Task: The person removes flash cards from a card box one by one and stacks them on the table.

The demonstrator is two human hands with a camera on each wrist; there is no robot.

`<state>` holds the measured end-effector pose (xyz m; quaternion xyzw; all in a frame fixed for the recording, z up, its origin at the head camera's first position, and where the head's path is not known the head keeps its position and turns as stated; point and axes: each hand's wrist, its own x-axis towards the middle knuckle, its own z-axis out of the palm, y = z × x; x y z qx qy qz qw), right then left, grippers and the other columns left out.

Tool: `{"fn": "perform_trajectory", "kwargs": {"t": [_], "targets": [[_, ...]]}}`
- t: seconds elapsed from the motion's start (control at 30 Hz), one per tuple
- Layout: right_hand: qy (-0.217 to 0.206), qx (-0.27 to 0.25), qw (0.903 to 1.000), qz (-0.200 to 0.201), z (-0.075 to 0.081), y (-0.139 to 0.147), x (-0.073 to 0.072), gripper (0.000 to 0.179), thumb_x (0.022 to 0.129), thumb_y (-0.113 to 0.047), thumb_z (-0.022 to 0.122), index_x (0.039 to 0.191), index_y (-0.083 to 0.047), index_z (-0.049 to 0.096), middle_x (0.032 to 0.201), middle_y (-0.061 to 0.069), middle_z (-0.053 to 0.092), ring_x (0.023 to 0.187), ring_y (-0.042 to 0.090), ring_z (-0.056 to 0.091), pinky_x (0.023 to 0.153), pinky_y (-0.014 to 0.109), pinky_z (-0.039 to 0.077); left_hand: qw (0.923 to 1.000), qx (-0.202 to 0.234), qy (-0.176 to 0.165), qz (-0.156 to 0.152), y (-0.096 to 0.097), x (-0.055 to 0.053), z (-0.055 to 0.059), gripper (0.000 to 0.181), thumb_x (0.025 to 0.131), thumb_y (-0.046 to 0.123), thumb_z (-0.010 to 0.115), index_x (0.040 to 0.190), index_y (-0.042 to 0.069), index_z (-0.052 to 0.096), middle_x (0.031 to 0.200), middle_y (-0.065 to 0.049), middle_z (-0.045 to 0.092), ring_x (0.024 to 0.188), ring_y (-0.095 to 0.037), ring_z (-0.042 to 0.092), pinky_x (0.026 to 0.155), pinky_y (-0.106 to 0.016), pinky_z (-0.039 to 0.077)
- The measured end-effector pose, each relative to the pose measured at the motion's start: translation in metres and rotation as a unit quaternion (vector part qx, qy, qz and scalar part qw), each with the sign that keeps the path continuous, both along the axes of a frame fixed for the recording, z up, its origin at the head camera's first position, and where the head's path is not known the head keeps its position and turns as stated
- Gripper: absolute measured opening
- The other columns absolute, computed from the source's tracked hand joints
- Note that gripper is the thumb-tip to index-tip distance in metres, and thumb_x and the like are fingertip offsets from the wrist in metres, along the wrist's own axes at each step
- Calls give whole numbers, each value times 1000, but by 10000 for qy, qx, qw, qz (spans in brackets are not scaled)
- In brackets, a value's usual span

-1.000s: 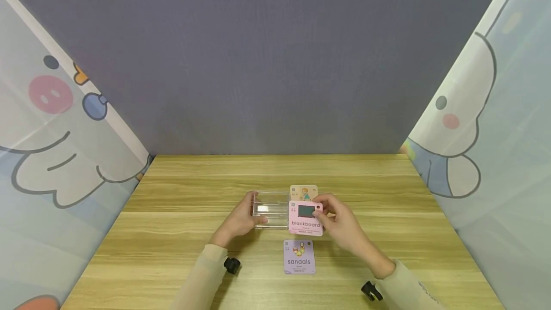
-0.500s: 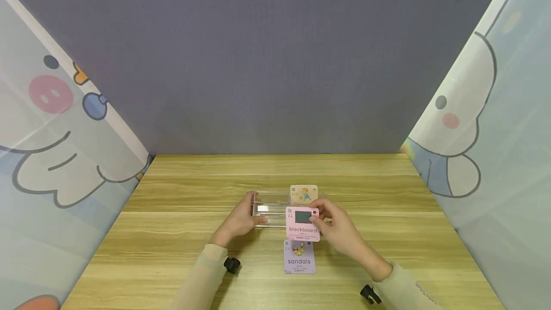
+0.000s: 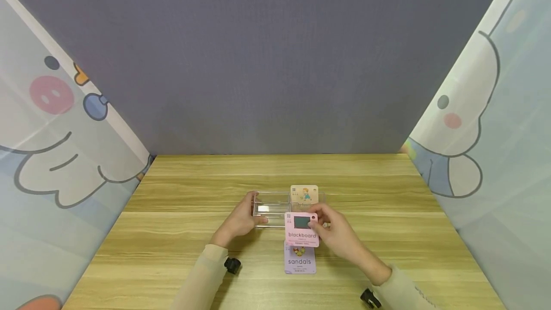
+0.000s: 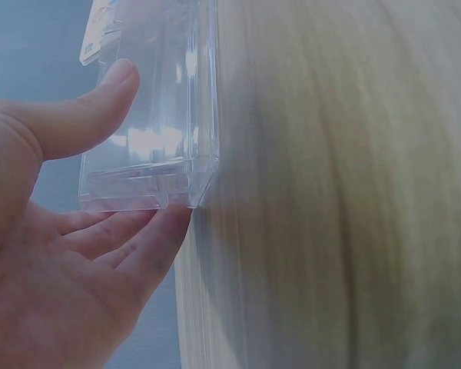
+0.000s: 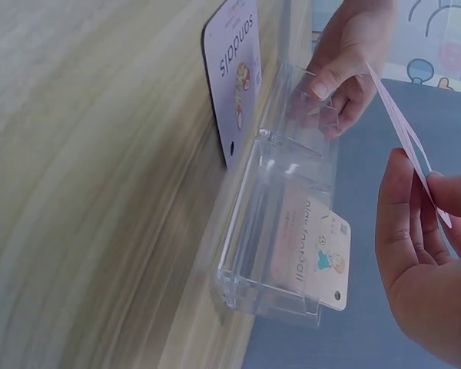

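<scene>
My left hand (image 3: pixel 238 222) holds the left end of a clear plastic box (image 3: pixel 272 199), thumb on the near side, fingers around the end. In the left wrist view the thumb (image 4: pixel 100 111) lies across the clear wall. A cream "play football" card (image 5: pixel 316 257) leans in the box's right compartment. My right hand (image 3: pixel 340 236) pinches a pink "blackboard" card (image 3: pixel 297 239) by its upper right corner, raised in front of the box. Below it a purple "sandals" card (image 3: pixel 300 265) lies on the table, its top covered by the pink card in the head view.
The wooden table (image 3: pixel 185 181) runs back to a grey wall panel (image 3: pixel 275 61). Cartoon-printed curtains (image 3: pixel 34 166) stand on both sides. A black band fitting (image 3: pixel 232 265) sits at the left wrist, and another (image 3: pixel 370 298) at the right.
My right hand has brought the blackboard card nearer and slightly left, down from the box over the sandals card. More of the football card shows now. The left hand and box stay put.
</scene>
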<state>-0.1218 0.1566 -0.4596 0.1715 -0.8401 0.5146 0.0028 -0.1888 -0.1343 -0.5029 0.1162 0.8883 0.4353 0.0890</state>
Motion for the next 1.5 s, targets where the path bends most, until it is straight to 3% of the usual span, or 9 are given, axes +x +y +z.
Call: {"fn": "perform_trajectory", "kwargs": {"t": [0.33, 0.53, 0.77, 0.97, 1.5], "targets": [[-18, 65, 9998, 207, -9, 3, 3, 27, 90, 5, 71, 112, -9, 64, 94, 7, 65, 80, 15, 61, 66, 26, 56, 10000, -10, 19, 25, 0, 1, 1, 86, 85, 19, 84, 151, -3, 33, 133, -17, 58, 118, -36, 59, 104, -54, 48], [-255, -2, 9993, 279, -12, 2, 5, 28, 90, 6, 70, 114, -7, 62, 94, 9, 65, 80, 15, 61, 65, 26, 57, 9999, -91, 39, 53, 1, 0, 0, 86, 85, 21, 84, 151, -2, 33, 134, -16, 58, 118, -35, 59, 104, -52, 48], [-511, -77, 9980, 360, -14, 1, 9, 29, 90, 7, 69, 115, -5, 62, 92, 11, 62, 77, 17, 60, 55, 36, 60, 9999, -118, 48, 56, 1, 0, 1, 86, 86, 21, 83, 152, -2, 33, 134, -16, 58, 118, -35, 59, 104, -53, 48], [-633, -106, 9969, 464, -16, 0, 11, 27, 91, 7, 67, 113, -6, 61, 92, 10, 61, 76, 16, 61, 54, 42, 60, 10000, -46, 37, 63, 1, 0, 1, 87, 85, 20, 83, 152, -2, 32, 134, -17, 58, 118, -35, 59, 104, -53, 48], [-733, 256, 9951, 615, -21, -5, 13, 26, 91, 6, 68, 115, -3, 60, 87, 3, 59, 71, 12, 60, 50, 28, 57, 10000, -49, 22, 47, -1, 1, 1, 87, 86, 21, 83, 152, -2, 32, 132, -17, 58, 116, -35, 60, 102, -53, 49]]}}
